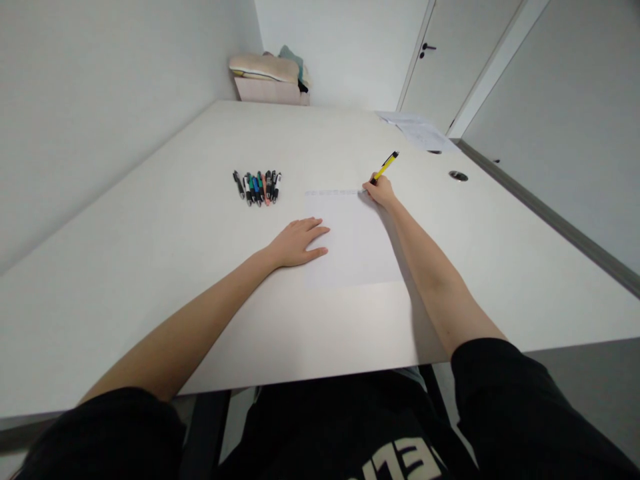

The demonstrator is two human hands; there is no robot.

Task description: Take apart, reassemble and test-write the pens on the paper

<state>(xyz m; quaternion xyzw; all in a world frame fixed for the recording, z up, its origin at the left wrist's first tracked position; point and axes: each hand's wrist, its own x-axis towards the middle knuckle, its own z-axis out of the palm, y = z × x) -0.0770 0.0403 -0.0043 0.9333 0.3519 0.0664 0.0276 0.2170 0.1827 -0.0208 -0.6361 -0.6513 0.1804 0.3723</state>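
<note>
A white sheet of paper (357, 243) lies on the white table (150, 267) in front of me. My left hand (299, 242) rests flat on the sheet's left edge, fingers stretched out. My right hand (381, 191) is closed around a yellow pen (385, 166) with a black tip and cap. The pen's tip touches the sheet's far right corner, at the end of a faint line of writing along the top edge.
A row of several pens (257, 186) in black, blue, green and red lies left of the sheet. Loose papers (420, 131) and a round cable hole (458, 176) are at the far right. A stool with folded cloth (270, 79) stands by the far wall, beside a door (465, 53).
</note>
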